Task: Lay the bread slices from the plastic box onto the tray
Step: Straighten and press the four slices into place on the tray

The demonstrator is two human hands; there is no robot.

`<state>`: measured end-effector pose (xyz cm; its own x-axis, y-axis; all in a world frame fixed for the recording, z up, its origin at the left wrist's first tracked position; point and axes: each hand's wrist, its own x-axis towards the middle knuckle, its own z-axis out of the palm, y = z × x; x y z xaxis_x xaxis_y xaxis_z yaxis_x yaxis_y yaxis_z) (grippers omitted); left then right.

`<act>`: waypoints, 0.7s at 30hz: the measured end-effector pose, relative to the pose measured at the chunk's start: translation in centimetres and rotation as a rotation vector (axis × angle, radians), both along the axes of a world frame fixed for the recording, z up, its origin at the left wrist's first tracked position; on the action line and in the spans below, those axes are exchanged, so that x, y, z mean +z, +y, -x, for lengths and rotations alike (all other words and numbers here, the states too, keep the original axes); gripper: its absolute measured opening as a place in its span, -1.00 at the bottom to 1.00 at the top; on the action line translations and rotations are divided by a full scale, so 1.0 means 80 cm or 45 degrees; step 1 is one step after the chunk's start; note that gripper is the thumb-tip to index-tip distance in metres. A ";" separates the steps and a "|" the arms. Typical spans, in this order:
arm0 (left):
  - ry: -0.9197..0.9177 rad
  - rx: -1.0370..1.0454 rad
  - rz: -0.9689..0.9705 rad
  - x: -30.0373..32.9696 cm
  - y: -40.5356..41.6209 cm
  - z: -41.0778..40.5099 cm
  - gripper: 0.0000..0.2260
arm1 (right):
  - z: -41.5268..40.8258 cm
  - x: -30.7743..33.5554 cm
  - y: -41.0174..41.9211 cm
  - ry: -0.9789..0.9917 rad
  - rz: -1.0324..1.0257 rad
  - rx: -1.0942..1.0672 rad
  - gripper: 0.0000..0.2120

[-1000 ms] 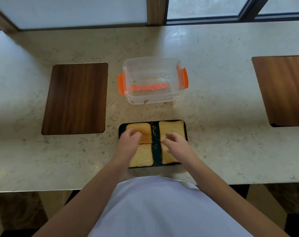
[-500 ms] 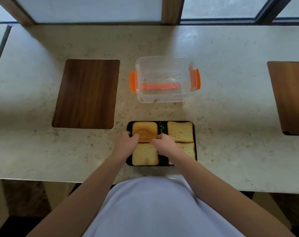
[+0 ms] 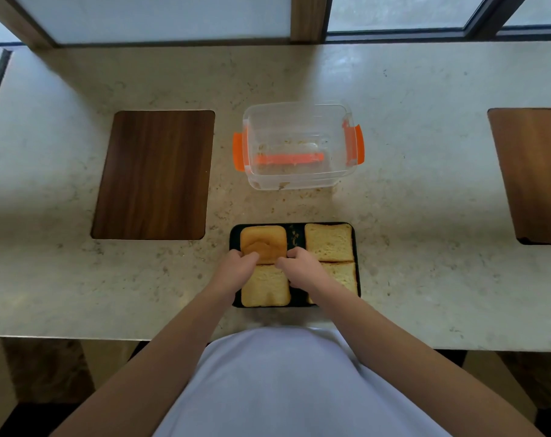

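Four bread slices (image 3: 329,242) sit two-by-two on the dark tray (image 3: 356,247) at the worktop's (image 3: 425,216) near edge. Left hand (image 3: 236,269) and right hand (image 3: 302,269), fingers curled, pinch the far-left slice's near corners. Plastic box (image 3: 299,146) just beyond, crumbs only.

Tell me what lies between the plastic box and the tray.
Only bare countertop with a few crumbs separates the plastic box from the tray, as the head view shows.

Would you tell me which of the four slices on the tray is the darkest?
The far-left slice: it shows a smooth brown crust face, while the other three are pale and crumbly.
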<state>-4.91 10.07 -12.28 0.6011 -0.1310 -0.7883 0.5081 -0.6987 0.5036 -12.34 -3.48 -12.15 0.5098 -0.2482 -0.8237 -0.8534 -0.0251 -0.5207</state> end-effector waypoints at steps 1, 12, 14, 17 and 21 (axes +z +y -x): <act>0.001 0.009 0.014 0.001 0.000 -0.001 -0.83 | 0.000 -0.001 0.000 -0.001 0.004 0.002 -0.36; -0.349 -0.362 -0.164 0.007 0.005 0.001 -0.79 | 0.006 0.004 -0.003 -0.049 0.011 -0.040 -0.43; -0.712 -0.575 -0.161 0.018 -0.005 0.013 -0.64 | 0.017 0.010 -0.019 -0.126 0.119 -0.066 -0.51; -0.339 -0.540 0.101 0.036 -0.042 0.028 -0.44 | 0.045 0.018 -0.059 -0.182 0.295 -0.211 -0.61; 0.001 -0.609 0.169 0.033 -0.093 0.048 -0.45 | 0.084 0.020 -0.103 -0.078 0.274 -0.381 -0.59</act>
